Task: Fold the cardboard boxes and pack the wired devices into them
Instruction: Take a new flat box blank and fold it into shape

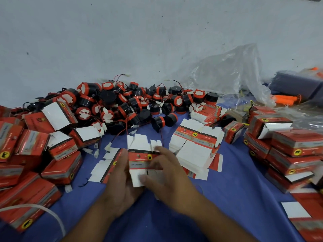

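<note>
Folding is the step in hand: the left grip [120,173] and right grip [167,173] both hold one flat red-and-white cardboard box blank [139,159], still unformed. Behind this blank lies the heap of black-and-red round wired devices [122,105], and just to its right a stack of flat blanks [192,151]. The next move probably calls for squaring it open and tucking the flaps.

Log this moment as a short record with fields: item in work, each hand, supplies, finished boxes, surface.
box blank: flat, not yet folded into shape, white flaps out at top and bottom
left hand: grips the blank's left edge
right hand: fingers over the blank's top right, thumb on a lower flap
wired devices: loose black-and-red pile by the far wall
flat blanks: stack just right of the hands
folded boxes: heaps at left and right, some flaps open
surface: blue cloth
</note>
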`<state>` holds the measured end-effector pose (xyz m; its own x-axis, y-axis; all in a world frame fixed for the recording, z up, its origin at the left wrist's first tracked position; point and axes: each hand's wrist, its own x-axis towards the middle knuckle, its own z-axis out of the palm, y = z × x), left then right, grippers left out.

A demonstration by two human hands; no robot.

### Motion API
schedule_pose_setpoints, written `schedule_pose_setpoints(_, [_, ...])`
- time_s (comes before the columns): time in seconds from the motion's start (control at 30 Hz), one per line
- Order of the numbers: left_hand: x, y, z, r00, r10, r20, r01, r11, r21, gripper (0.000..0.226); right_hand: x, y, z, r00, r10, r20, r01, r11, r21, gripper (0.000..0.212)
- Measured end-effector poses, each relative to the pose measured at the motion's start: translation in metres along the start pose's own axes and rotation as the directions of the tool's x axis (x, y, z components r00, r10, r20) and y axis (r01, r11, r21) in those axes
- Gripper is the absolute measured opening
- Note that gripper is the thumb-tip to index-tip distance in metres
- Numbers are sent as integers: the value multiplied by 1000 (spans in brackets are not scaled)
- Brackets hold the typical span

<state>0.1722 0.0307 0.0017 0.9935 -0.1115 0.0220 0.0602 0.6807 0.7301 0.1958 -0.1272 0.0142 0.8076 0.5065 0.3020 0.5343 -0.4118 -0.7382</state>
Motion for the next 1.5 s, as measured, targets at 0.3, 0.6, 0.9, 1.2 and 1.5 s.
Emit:
schedule_pose_setpoints(0.3, [-11,6,4,993,-80,87,78,997,26,73,2,4,-4,973,167,162,-212,920,328,97])
schedule_pose_setpoints(0.6, [-3,0,5,998,28,-65,-18,990,139,39,4,5,2,972,216,89,-233,861,452,102])
schedule_pose_setpoints(0.9, [9,-17,-11,959,249,-134,-174,894,412,51,8,25,-1,964,256,-73,-154,760,631,67])
schedule_pose_setpoints(1.2, [3,-22,-2,962,266,-62,-174,773,611,22,8,29,-2,959,238,-157,-118,832,542,24])
schedule_pose_setpoints(1.5, [-4,-22,5,934,356,-35,-221,651,726,26,11,29,-5,948,306,-83,-239,861,449,46])
